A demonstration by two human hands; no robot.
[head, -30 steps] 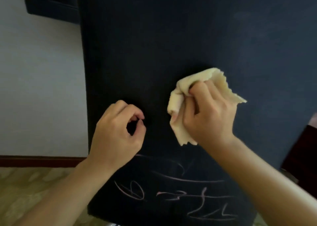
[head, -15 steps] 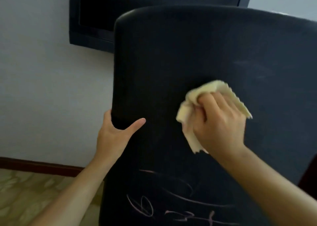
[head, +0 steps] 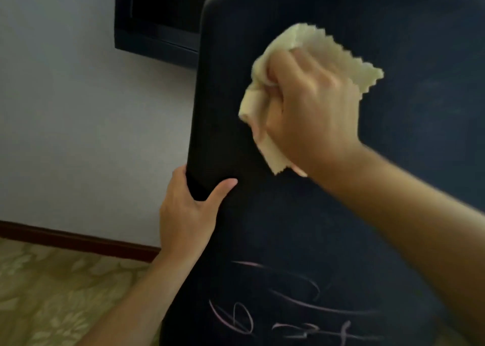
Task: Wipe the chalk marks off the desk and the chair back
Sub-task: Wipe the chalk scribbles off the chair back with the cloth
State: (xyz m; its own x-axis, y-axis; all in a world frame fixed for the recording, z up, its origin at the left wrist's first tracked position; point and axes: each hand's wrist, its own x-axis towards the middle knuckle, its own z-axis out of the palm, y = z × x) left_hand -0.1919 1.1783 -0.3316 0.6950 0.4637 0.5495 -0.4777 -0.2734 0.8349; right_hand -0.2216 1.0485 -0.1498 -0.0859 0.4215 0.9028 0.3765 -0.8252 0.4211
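Observation:
A dark navy fabric chair back (head: 406, 140) fills most of the view. Pinkish chalk marks (head: 283, 311) run across its lower part. My right hand (head: 312, 109) grips a bunched pale yellow cloth (head: 338, 54) and presses it against the upper part of the chair back, well above the marks. My left hand (head: 187, 214) clasps the chair back's left edge, thumb on the rear face and fingers wrapped around the far side, out of sight.
A white wall (head: 78, 135) stands to the left with a dark framed panel (head: 157, 30) mounted high on it. A dark red skirting board (head: 78, 240) meets a patterned yellow-green floor (head: 52, 298) at the lower left.
My left hand went from a loose pinch on the fabric to clasping the chair's left edge. My right hand carried the cloth upward and slightly left on the chair back.

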